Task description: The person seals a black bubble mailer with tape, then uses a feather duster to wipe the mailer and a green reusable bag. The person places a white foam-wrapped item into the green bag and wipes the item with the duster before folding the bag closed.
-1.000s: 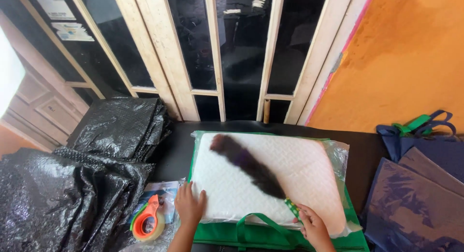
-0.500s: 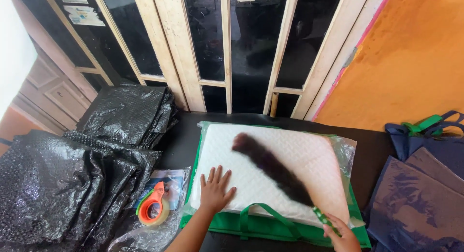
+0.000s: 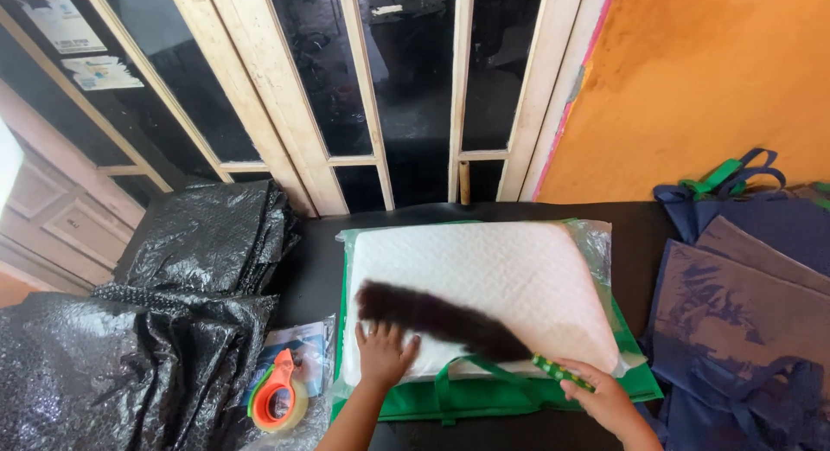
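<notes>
Black plastic sheets [image 3: 156, 330] piled at my left, tape roll [image 3: 277, 403] beside them, my left hand [image 3: 383, 351] spread flat on the white pad [image 3: 484, 278] touching the dark hair bundle [image 3: 437, 317], my right hand [image 3: 596, 395] gripping its green handle [image 3: 560, 371], blue bags [image 3: 743, 304] on the counter [image 3: 640, 235].

Left hand [image 3: 383, 351] lies flat, fingers spread, on the white pillow [image 3: 484, 278]; right hand [image 3: 598, 397] (fingers curled) at its near edge.
</notes>
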